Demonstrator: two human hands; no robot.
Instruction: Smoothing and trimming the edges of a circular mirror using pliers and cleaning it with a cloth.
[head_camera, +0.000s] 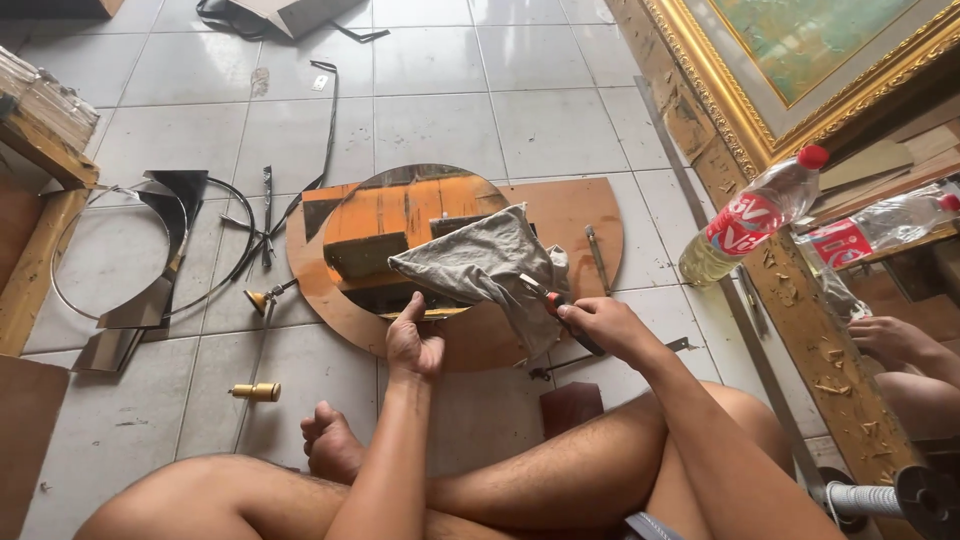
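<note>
— Left hand (413, 340): open, thumb up, holding nothing, resting at the near rim of the oval mirror glass (400, 215) lying on a brown half-round wooden board (570, 215) on the grey floor tiles (440, 120).

— Right hand (600, 322)?

— Closed around a red-and-black-handled tool (545, 298), pinching the crumpled grey cotton cloth (485, 262) draped over the glass.

— Handling?

— Cloth: light, limp, easy anywhere. Mirror: likely heavy, stiff, slippery, fragile, sharp-edged; best taken at opposite rims, flat palms under.

— Nearby?

— Clear plastic bottle with red cap (755, 220), gilt picture frame (760, 140).
</note>
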